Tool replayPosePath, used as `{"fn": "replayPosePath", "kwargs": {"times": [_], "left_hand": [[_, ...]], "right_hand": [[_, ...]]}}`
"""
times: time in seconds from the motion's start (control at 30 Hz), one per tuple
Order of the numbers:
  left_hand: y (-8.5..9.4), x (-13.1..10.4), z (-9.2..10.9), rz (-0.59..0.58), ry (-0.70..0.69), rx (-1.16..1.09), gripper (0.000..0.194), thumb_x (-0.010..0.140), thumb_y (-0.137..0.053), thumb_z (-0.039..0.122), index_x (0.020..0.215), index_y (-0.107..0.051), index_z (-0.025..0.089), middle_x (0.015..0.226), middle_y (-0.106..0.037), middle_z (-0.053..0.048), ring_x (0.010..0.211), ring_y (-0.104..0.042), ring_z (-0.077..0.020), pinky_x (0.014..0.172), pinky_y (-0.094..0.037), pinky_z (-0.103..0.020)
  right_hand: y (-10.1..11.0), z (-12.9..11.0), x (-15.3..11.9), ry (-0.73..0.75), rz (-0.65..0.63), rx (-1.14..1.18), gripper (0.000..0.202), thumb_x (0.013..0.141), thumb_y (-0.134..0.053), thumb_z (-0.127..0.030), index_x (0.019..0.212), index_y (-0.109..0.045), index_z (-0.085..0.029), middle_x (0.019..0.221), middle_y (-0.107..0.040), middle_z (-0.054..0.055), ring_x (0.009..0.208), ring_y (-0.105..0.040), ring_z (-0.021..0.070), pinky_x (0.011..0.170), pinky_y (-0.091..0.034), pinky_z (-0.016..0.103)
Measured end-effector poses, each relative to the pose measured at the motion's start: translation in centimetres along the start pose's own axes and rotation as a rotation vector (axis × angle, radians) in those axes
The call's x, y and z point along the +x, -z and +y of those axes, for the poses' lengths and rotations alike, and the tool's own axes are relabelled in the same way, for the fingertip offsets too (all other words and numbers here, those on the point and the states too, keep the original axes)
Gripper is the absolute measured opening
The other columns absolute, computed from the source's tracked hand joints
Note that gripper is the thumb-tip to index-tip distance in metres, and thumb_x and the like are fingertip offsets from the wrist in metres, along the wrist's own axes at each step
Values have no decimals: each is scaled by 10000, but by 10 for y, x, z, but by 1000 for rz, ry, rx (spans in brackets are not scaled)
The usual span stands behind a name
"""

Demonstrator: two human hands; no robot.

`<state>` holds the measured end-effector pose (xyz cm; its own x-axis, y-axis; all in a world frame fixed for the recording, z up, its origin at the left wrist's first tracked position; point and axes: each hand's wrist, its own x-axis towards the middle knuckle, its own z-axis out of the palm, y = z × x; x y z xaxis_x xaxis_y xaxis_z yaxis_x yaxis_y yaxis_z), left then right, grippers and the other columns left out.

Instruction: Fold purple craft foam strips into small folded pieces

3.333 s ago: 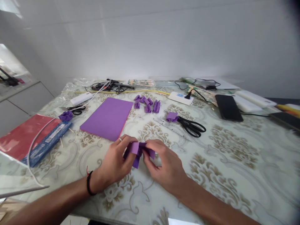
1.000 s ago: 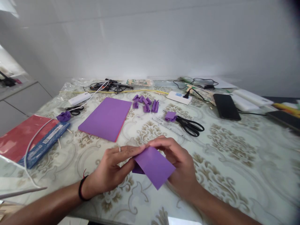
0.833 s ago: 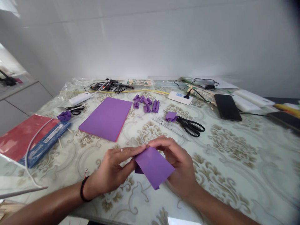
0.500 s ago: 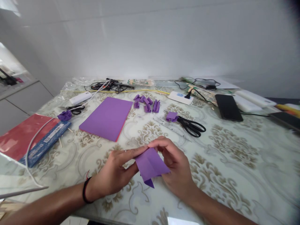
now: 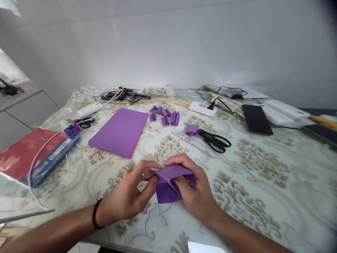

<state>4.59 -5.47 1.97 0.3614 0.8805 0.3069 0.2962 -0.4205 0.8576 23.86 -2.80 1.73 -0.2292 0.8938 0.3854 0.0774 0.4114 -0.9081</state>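
Note:
Between my two hands is a folded piece of purple paper (image 5: pixel 168 191), raised a little above the table, with flaps standing apart. My left hand (image 5: pixel 137 189) pinches its left corner between thumb and fingers; a ring and a dark wristband show. My right hand (image 5: pixel 197 189) grips the right side, its thumb tucked under the upper flap and its fingers along the far edge. Beyond them lie several small folded purple paper pieces (image 5: pixel 165 115). A purple paper stack (image 5: pixel 121 131) with red beneath rests to the left.
Black-handled scissors (image 5: pixel 216 140) lie by a clear ruler (image 5: pixel 192 144) and purple folded squares (image 5: pixel 193 130). At the back stands a white power strip (image 5: pixel 202 108). A black phone (image 5: pixel 256 119) is on the right. Leftward are a red-and-blue packet (image 5: pixel 52 154), crumpled purple paper (image 5: pixel 72 129) and a white cable (image 5: pixel 37 158).
The purple paper has turned in my hands and its folds have opened out, showing the inside. My right thumb has moved in beneath the top flap. My left fingers have shifted to the corner.

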Motion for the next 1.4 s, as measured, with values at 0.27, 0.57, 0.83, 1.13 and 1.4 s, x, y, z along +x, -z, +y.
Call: {"fn": "replayPosePath", "kwargs": {"times": [0.27,0.57,0.83,1.13,1.4], "left_hand": [[-4,3,-6,-25,93,-21,264,1000,-568,203,1238,-460,245,806,-643,23,688,-641,-131,665,-525,-242],[-4,9,-6,85,74,205,248,924,-629,208,1143,-515,228,1065,-697,-60,933,-700,-214,819,-563,-368],[-5,12,-7,130,-55,231,346,804,-548,46,1108,-524,210,1045,-630,-63,955,-636,-212,834,-531,-357],[-3,14,-7,133,6,117,369,863,-534,30,1174,-593,221,1083,-703,-56,964,-686,-187,835,-564,-309],[-1,14,-8,219,17,224,293,827,-574,33,1050,-656,205,1020,-739,-39,934,-699,-183,825,-536,-305]], "right_hand": [[-2,4,2,-144,17,-4,112,894,-572,-182,948,-650,-241,765,-638,-15,675,-588,156,584,-468,251],[-12,18,1,-132,-5,-145,117,837,-591,-151,916,-609,-235,664,-572,-45,609,-554,145,565,-440,245],[-14,19,2,-140,14,-161,105,849,-597,-157,910,-567,-237,682,-572,-50,606,-552,138,555,-430,234],[-12,22,7,-144,18,-87,78,883,-602,-190,871,-540,-235,702,-541,-45,616,-522,140,569,-434,243],[-13,20,4,-84,21,-152,122,828,-607,-142,879,-549,-237,645,-547,-60,568,-530,126,547,-433,227]]}}
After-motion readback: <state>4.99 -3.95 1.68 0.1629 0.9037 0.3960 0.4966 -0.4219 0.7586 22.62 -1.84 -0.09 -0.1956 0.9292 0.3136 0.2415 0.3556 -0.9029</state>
